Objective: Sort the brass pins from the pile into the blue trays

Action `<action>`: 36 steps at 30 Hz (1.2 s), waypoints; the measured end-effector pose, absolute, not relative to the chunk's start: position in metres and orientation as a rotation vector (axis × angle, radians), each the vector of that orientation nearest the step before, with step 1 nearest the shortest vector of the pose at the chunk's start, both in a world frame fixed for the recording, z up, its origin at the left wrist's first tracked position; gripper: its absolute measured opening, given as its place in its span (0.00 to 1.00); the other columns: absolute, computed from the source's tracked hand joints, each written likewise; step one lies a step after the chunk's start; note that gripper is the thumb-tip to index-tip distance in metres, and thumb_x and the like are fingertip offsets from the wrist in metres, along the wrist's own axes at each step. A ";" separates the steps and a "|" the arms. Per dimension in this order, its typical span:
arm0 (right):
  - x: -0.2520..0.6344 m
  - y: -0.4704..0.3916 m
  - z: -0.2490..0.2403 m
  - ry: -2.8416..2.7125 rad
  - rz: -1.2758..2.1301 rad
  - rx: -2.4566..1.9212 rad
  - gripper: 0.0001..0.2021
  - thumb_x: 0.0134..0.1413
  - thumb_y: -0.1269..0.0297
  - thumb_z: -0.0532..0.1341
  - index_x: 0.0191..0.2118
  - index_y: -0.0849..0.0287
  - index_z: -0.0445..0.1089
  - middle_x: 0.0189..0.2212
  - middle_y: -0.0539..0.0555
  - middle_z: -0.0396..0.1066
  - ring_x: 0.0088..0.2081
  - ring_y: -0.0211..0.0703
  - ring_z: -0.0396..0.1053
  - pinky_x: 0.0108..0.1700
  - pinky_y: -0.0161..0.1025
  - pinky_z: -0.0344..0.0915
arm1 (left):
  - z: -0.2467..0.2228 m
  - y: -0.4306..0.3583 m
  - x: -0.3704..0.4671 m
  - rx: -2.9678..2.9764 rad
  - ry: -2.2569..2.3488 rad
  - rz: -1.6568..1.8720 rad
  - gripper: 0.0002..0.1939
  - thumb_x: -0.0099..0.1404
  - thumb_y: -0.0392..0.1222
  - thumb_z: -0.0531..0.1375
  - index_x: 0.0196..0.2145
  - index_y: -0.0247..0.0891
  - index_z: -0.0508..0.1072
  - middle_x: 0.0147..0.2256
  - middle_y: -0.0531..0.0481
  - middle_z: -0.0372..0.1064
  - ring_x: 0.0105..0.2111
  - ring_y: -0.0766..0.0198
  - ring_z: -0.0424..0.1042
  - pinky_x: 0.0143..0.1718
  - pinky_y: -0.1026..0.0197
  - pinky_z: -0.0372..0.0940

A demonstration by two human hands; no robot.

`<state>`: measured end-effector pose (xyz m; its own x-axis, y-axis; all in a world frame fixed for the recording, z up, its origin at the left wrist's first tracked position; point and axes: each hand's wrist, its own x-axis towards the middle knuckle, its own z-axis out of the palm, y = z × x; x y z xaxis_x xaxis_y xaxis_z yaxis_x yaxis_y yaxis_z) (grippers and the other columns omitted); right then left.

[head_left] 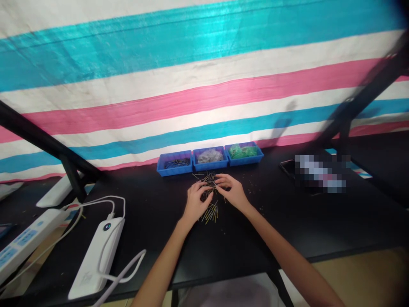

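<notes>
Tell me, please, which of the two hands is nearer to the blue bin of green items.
Right. The right hand is in front of the blue bin of green items, slightly to its left; the left hand is farther off to the left.

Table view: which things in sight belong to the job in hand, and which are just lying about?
Likely in use:
- thin pins, at both hands
- three blue trays, just beyond

Seemingly just lying about:
- white power bank
- power strip
- pixelated object, right
</notes>
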<state>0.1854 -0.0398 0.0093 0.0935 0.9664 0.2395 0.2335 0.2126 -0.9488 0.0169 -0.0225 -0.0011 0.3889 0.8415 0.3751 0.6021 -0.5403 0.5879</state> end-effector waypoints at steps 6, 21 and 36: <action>0.188 -0.038 0.009 -1.286 0.894 -1.265 0.18 0.44 0.67 0.62 0.45 0.61 0.66 0.33 0.55 0.74 0.34 0.41 0.73 0.39 0.40 0.69 | 0.004 -0.023 0.019 2.205 1.191 0.997 0.08 0.60 0.42 0.58 0.37 0.44 0.74 0.44 0.49 0.70 0.49 0.58 0.65 0.52 0.49 0.58; 0.192 -0.040 0.014 -1.490 0.817 -1.254 0.09 0.50 0.63 0.60 0.37 0.57 0.74 0.36 0.54 0.76 0.39 0.44 0.73 0.44 0.44 0.68 | 0.003 -0.021 0.018 2.199 1.215 1.002 0.08 0.59 0.42 0.59 0.38 0.44 0.75 0.43 0.48 0.71 0.47 0.58 0.67 0.50 0.49 0.59; 0.209 -0.041 0.012 -1.981 0.411 -1.694 0.06 0.52 0.60 0.60 0.34 0.52 0.74 0.35 0.51 0.72 0.36 0.42 0.67 0.40 0.41 0.55 | 0.002 -0.025 0.016 2.404 1.220 0.844 0.10 0.61 0.42 0.56 0.41 0.44 0.72 0.43 0.48 0.68 0.47 0.58 0.64 0.47 0.53 0.58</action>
<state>0.2090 -0.0409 0.0123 -0.1033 0.9793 0.1741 0.8290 0.1815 -0.5290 0.0161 -0.0248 0.0017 0.4623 0.8098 0.3612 0.6240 -0.5866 0.5163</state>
